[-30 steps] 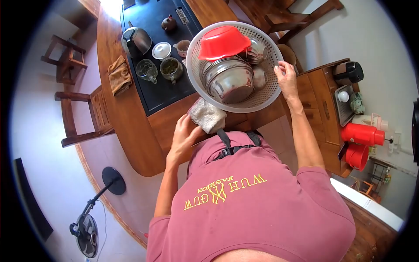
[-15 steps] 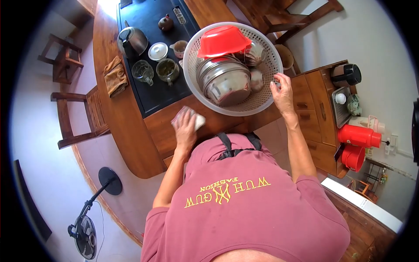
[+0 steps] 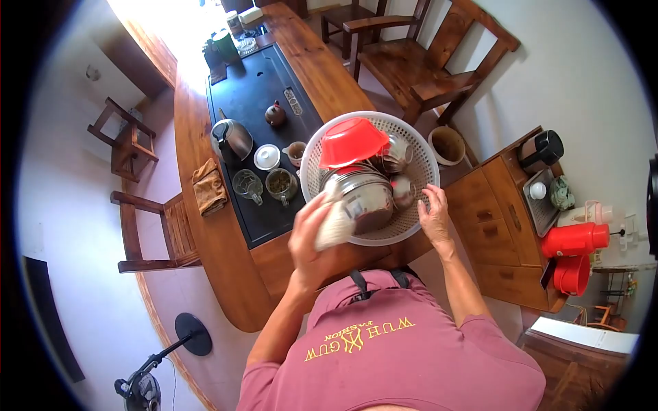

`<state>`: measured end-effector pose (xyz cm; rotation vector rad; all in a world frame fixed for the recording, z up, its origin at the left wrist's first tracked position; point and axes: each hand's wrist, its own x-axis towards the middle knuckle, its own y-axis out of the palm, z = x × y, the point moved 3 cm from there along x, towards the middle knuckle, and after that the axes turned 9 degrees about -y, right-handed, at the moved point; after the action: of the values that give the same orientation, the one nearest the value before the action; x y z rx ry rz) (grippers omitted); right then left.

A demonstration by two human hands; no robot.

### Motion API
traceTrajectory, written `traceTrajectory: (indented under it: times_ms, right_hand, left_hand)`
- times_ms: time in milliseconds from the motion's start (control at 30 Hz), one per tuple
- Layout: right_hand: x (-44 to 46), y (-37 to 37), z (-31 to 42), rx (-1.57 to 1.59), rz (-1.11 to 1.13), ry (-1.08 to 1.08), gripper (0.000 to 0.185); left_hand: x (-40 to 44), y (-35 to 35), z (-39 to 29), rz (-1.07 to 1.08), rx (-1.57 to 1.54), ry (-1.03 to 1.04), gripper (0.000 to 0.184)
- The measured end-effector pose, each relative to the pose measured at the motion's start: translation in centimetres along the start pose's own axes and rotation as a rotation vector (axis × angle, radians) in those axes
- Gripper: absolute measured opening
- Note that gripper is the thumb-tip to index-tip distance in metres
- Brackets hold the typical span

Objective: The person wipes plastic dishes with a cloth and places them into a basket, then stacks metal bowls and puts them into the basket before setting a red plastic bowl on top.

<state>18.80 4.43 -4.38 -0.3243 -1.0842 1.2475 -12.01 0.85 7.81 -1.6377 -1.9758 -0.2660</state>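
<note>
My left hand is closed around a whitish cloth, blurred by motion, held in front of the near left side of a white plastic colander basket. At the basket's right rim is my right hand, its thumb and fingers bent about the edge. Inside the basket, a red plastic bowl lies tilted on top of stacked metal bowls. Smaller metal vessels sit to their right. The cloth hides part of the bowls and rim.
On the wooden table, a black tea tray carries a kettle, a small teapot, a lidded white cup and glass cups. A folded brown cloth lies beside it. A wooden cabinet stands right.
My left hand has lifted the cloth off the tabletop and brought it up to the basket. My right hand has shifted nearer along the rim. The camera view has tilted up.
</note>
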Motion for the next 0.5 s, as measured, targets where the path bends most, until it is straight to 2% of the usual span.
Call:
traceTrajectory:
  times_ms: [100,167,233,300,433,500]
  right_hand:
    - [-0.7,-0.9,0.6,0.036,-0.023,0.015,0.031]
    - [-2.1,-1.3,-0.2,0.005,-0.058,0.03,0.031]
    - [-3.4,-2.2,-0.7,-0.019,-0.066,0.011,0.031]
    - [-4.6,-3.2,-1.0,-0.017,-0.096,0.101,0.031]
    - [-9.0,-3.2,-4.5,0.046,-0.085,0.271,0.03]
    - [-11.2,-3.1,-5.9,0.023,0.034,0.391,0.031]
  left_hand:
    - [2.7,5.5,-0.3,0.262,0.109,0.194,0.06]
    - [2.9,10.1,1.0,0.426,0.614,0.248,0.064]
    - [0.2,12.2,3.9,0.593,0.701,0.163,0.069]
    - [-2.0,13.0,4.4,0.764,0.698,0.198,0.076]
    - [-4.7,13.4,4.4,0.803,0.782,0.259,0.076]
    - [-4.9,13.7,4.2,0.806,0.823,0.239,0.076]
